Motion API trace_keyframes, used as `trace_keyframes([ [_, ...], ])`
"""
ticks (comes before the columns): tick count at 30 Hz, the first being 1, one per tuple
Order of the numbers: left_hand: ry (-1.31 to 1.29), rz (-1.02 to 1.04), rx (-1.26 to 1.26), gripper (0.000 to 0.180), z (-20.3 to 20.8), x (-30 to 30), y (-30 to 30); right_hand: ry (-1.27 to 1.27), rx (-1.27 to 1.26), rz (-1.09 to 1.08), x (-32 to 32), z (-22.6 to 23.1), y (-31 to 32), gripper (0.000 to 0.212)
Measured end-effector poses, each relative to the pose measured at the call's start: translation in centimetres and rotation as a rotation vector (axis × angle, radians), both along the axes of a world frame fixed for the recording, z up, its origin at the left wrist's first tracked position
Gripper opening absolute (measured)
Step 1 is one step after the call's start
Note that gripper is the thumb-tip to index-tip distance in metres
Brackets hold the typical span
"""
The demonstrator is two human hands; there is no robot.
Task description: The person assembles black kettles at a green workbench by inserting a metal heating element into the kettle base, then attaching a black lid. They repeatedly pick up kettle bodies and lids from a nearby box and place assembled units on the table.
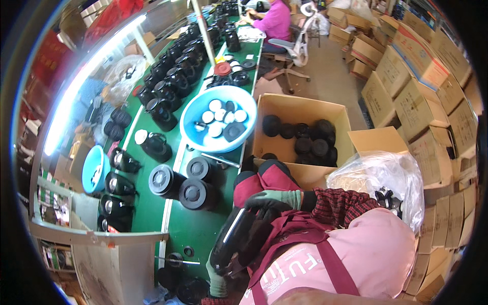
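Note:
A glossy black jug [235, 239] lies tilted across my lap, against the dark red apron. My right hand [272, 200], in a green and black glove, is closed over its upper end. My left hand [217, 278], gloved too, is wrapped round the lower end; the jug hides most of its fingers. Beyond the jug, several round black ribbed parts [197, 193] stand on the green table [203, 223]. Black round parts [190, 288] and a small black ring [189, 251] lie near my left hand.
A light blue basin [190, 122] holds white and black caps. To its right, an open carton [305, 107] contains black round parts. Rows of black jugs [175, 84] line the table. A person in purple [274, 20] sits at the far end. Stacked cartons [412, 76] fill the right side.

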State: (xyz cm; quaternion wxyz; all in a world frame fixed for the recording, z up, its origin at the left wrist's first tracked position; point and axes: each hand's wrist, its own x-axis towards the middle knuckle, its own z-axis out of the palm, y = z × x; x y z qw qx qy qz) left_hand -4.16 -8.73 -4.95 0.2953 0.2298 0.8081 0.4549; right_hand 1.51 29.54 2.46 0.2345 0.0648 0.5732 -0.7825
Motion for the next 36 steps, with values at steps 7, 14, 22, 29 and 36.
trace_keyframes([
  [7,0.106,-0.089,0.109,0.036,-3.2,0.9,-1.0,0.180,0.145,0.045,1.6,0.5,-0.7,0.040],
  [14,0.129,0.079,0.276,0.041,3.5,2.6,5.1,0.224,0.373,0.137,-7.8,2.6,-1.5,0.031],
  [22,0.208,0.343,0.321,0.046,3.7,5.3,3.1,0.545,1.597,0.082,-20.8,-2.3,-12.9,0.131],
  [29,0.467,0.460,0.286,0.051,5.7,6.1,3.2,0.683,1.534,-0.046,-19.9,-1.9,-11.9,0.108],
  [36,0.723,0.163,-0.037,0.044,3.0,5.4,0.3,0.502,-0.307,-0.096,-8.1,1.6,-7.4,0.085],
])
